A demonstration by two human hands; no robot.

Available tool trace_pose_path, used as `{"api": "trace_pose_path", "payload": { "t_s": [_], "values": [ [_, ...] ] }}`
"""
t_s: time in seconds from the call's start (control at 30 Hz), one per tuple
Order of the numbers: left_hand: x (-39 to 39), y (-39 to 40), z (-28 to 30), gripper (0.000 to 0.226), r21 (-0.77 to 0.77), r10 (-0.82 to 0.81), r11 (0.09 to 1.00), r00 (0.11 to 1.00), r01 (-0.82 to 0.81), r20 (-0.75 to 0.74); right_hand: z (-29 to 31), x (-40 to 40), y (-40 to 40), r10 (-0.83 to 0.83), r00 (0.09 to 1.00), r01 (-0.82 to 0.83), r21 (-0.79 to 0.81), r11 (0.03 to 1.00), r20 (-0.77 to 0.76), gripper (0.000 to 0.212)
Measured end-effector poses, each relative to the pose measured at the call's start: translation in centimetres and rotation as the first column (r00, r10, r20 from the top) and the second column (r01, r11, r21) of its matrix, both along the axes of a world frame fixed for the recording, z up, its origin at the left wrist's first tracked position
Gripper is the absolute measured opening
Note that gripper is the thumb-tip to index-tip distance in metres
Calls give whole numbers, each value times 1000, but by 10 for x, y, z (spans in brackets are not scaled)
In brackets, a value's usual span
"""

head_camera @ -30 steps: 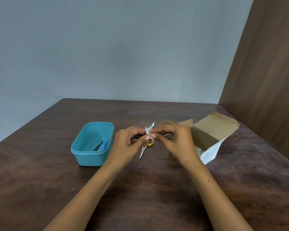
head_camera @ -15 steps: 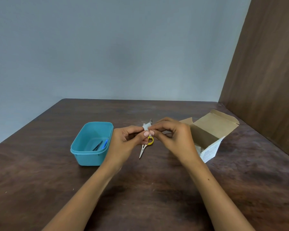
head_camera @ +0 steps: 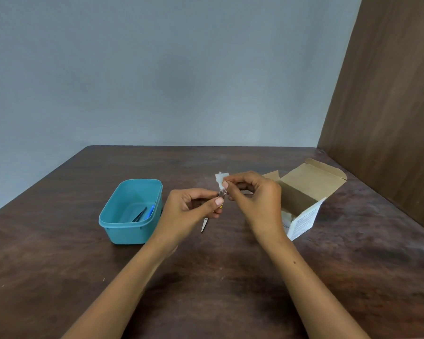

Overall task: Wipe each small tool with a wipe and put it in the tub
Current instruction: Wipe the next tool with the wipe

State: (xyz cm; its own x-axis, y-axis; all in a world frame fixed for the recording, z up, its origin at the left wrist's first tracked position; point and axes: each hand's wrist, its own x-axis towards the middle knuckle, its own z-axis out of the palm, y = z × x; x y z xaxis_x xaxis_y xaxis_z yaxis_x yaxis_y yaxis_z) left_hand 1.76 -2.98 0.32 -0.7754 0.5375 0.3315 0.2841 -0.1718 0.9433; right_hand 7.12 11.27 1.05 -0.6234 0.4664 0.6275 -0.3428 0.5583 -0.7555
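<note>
My left hand point(head_camera: 194, 211) pinches a small metal tool point(head_camera: 221, 194), held upright above the table, its top just showing by my thumb. My right hand point(head_camera: 255, 196) grips a small white wipe point(head_camera: 220, 180) at the tool's upper end. Below my hands a pair of small scissors point(head_camera: 204, 225) with a yellow handle lies on the table, mostly hidden by my left hand. The teal tub point(head_camera: 132, 228) stands to the left; inside it lie dark tweezers point(head_camera: 139, 214) and a blue tool point(head_camera: 150, 212).
An open cardboard box point(head_camera: 311, 192) lies on its side right of my right hand. The dark wooden table point(head_camera: 206, 289) reaches a grey wall behind and a brown panel point(head_camera: 389, 118) at the right.
My right hand has drawn the wipe upward along the tool, and my hands have come slightly apart. The scissors on the table have not moved.
</note>
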Motion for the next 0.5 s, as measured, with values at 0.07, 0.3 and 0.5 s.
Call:
{"api": "trace_pose_path", "payload": {
  "t_s": [0.07,0.3,0.5],
  "values": [
    [0,1,0,19,-21,-23,999,998,24,64,-1,0,-1,11,1000,-11,-130,992,-4,6],
    [-1,-1,3,19,-12,-105,994,970,110,220,-2,2,-4,233,971,-187,-465,865,43,10],
    [2,0,4,19,10,-129,991,947,132,296,-4,1,-9,170,977,-140,-213,967,131,8]
  ]
}}
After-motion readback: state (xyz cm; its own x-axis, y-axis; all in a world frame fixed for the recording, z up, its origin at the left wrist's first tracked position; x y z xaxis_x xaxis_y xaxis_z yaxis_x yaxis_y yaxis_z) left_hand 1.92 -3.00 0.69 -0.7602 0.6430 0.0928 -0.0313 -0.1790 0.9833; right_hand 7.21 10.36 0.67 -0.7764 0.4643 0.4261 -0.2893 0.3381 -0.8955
